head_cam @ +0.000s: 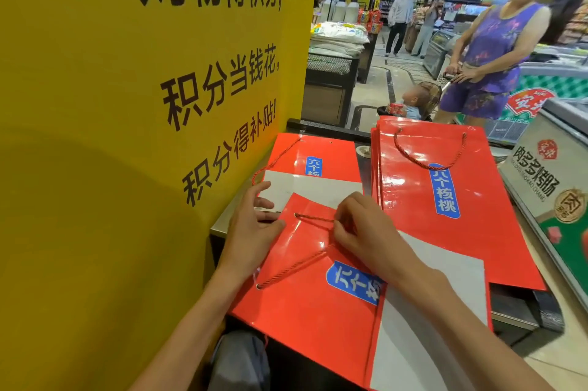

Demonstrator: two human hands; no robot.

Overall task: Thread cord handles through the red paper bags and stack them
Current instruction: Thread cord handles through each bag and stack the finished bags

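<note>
Two hands on the near red bag (305, 304): my left hand (251, 228) presses flat, fingers spread; my right hand (359, 231) seemingly pinches its cord handle (313, 220). Finished stack (451, 199) lies beside.

- My right hand (359, 228) covers the spot where the red cord (313, 219) meets my fingers, so my grip on it can't be read.
- The near red bag (318, 311) runs off the bottom edge.
- The far bag's (313, 153) lower half lies hidden beneath it.
- The counter (222, 219) is mostly covered.
- Bystanders' faces are blurred.
</note>
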